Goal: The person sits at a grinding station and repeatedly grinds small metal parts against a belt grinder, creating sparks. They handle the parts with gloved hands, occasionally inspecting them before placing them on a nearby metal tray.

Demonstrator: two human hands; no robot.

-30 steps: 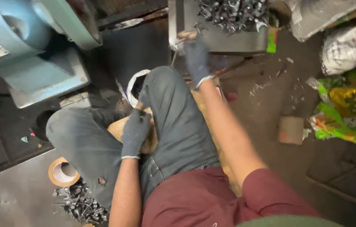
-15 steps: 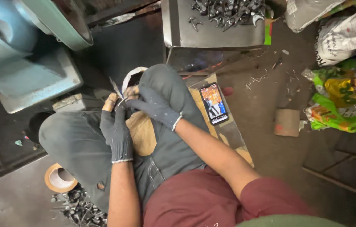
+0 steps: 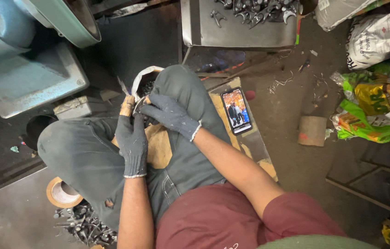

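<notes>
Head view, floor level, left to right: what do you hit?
Tape roll → left hand gripping a wooden-handled tool → right hand → phone → cardboard block → green and yellow bags.

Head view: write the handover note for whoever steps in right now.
Left hand: gloved, gripping a wooden-handled tool upright over the lap.
Right hand: gloved, fingers meeting the left hand at a small metal part, mostly hidden.
Supplies: metal tray of metal parts ahead; loose parts pile by the tape roll.
Done: cannot tell.
Left: tray is not empty.
</notes>
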